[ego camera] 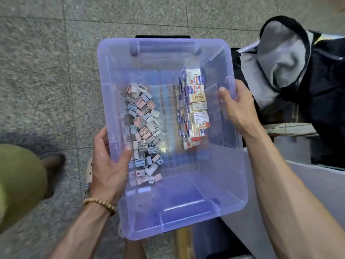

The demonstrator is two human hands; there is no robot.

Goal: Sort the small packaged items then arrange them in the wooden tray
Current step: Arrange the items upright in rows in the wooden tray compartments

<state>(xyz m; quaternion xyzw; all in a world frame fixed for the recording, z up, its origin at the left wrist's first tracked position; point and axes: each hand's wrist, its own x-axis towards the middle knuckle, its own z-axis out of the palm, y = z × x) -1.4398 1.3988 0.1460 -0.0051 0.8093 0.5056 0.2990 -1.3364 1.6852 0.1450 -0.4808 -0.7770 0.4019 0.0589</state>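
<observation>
I hold a clear purple plastic bin [186,206] in the air above the floor. My left hand [110,161] grips its left rim, thumb inside the wall. My right hand [237,107] grips the right rim. Inside, a loose heap of several small grey, pink and clear packets [143,128] lies along the left side. A row of several small white, blue and yellow boxes [196,107] lies along the right side. No wooden tray is in view.
Grey speckled stone floor tiles [46,71] lie below. A dark jacket with grey lining [291,71] hangs over something at the right. A white surface [308,176] sits at lower right. A green-clad leg and brown shoe [54,161] are at left.
</observation>
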